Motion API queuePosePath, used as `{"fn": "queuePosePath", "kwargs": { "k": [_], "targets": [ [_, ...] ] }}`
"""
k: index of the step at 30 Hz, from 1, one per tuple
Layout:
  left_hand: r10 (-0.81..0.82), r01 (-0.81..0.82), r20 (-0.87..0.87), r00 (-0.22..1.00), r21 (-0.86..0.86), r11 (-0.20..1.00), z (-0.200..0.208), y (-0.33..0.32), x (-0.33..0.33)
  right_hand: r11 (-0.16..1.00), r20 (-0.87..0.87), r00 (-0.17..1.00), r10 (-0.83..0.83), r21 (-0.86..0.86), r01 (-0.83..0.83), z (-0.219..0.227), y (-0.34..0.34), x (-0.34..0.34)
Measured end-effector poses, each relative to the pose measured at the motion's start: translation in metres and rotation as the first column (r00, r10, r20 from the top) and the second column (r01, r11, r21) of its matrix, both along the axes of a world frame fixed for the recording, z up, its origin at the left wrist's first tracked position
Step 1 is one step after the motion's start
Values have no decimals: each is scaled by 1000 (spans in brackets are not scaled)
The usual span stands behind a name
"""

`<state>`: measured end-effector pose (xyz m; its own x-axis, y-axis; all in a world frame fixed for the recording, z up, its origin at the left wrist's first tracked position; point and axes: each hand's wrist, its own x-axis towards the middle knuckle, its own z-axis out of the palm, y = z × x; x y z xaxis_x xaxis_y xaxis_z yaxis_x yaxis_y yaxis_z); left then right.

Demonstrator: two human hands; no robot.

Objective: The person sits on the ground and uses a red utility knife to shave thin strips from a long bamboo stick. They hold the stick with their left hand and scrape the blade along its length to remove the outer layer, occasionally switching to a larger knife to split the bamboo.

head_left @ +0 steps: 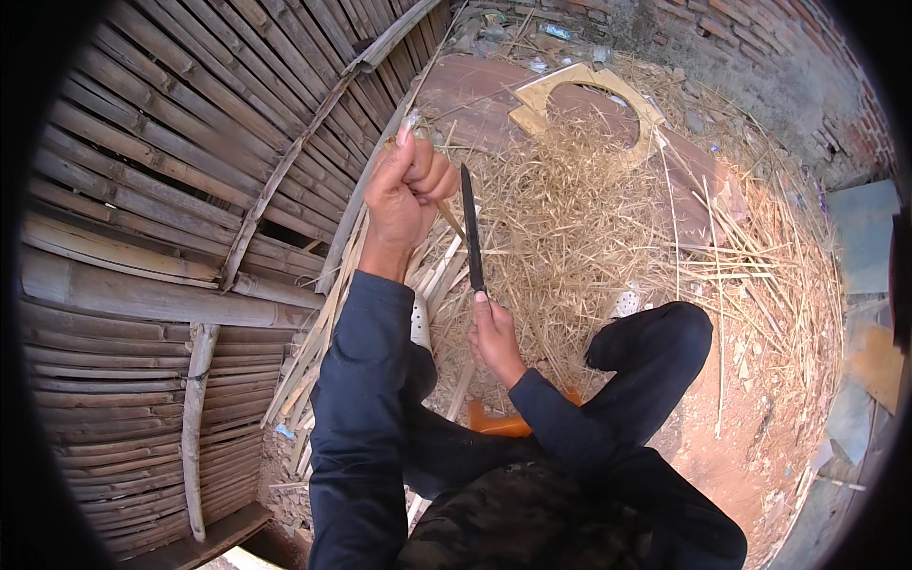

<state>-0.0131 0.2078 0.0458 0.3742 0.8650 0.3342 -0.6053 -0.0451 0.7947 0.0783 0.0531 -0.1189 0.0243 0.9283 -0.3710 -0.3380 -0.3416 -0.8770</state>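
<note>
My left hand (407, 195) is raised and closed round a thin bamboo strip (450, 219), whose lower end slants down to the right toward the blade. In my right hand (494, 334) is the handle of a long knife (470, 228) with a dark, narrow blade pointing up and away from me. The blade's edge is close to the strip; whether they touch I cannot tell. Beneath both hands lies a heap of pale bamboo shavings (560, 209). Most of the strip inside my left fist is hidden.
A bamboo slat wall (180, 161) rises close on the left, with long split strips (323, 351) along its foot. An orange stool (499, 421) is below me. Farther off lies a board with a round hole (540, 90), before a brick wall (731, 47). More strips (760, 256) lie right.
</note>
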Motion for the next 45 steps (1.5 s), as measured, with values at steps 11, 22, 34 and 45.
{"fn": "queuePosePath", "kwargs": {
  "k": [11, 22, 34, 45],
  "targets": [
    [711, -672, 279, 646, -234, 702, 4, 6, 7, 979, 143, 983, -113, -151, 134, -98, 1, -28],
    [856, -781, 215, 470, -351, 517, -2, 7, -8, 942, 378, 880, -289, 275, 192, -55, 16, -68],
    [844, -782, 229, 485, -319, 535, -2, -3, -11, 962, 445, 866, -230, 241, 131, -42, 31, -59],
    [794, -744, 239, 559, -278, 607, -5, 0, 2, 977, 407, 901, -152, 201, 75, -71, 27, -26]
  ]
}}
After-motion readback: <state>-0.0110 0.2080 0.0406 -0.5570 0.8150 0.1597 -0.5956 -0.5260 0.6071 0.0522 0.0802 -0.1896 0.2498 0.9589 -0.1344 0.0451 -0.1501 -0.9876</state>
